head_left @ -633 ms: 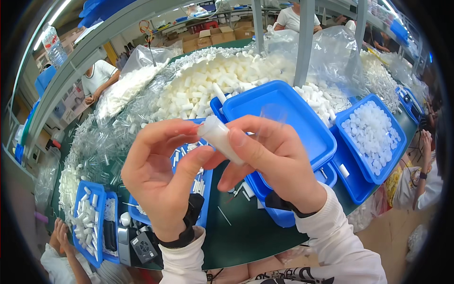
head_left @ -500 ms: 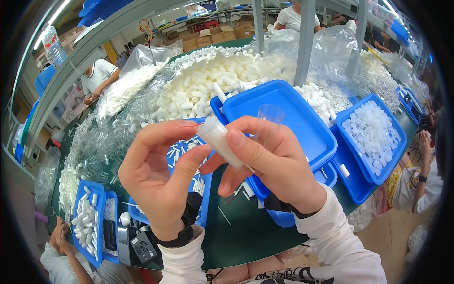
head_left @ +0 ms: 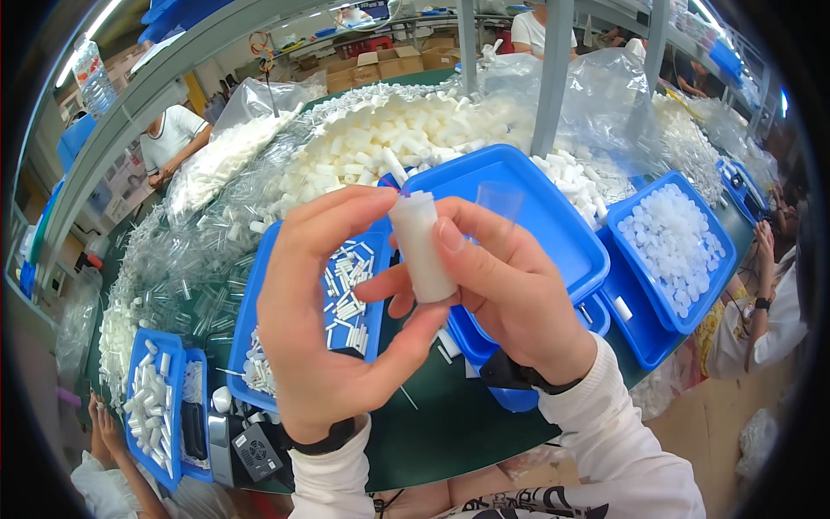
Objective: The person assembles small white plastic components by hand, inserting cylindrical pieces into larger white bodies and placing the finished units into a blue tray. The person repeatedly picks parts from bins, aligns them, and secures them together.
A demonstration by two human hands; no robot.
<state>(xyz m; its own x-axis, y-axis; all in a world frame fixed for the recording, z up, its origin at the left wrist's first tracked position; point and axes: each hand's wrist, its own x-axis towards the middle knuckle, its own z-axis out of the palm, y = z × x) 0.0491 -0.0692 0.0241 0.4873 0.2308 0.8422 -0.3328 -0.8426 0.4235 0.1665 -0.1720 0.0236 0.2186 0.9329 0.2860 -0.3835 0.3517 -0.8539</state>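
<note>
One white roll (head_left: 422,251) stands nearly upright over the worktop (head_left: 411,450), top leaning a little left, pinched by the right hand (head_left: 512,281), while the left hand (head_left: 316,333) curves round from the left, finger by the top, thumb by the bottom, but I cannot tell if it grips.

A dark green worktop (head_left: 467,424) stretches across the room before me, and a grey metal frame (head_left: 551,78) of posts and rails stands over it. High on the left a white tube light (head_left: 102,19) glows; another bright strip (head_left: 706,19) shines at upper right. Brown cardboard boxes (head_left: 399,62) sit together towards the back, and tan floor (head_left: 700,432) shows below, over to the right.
</note>
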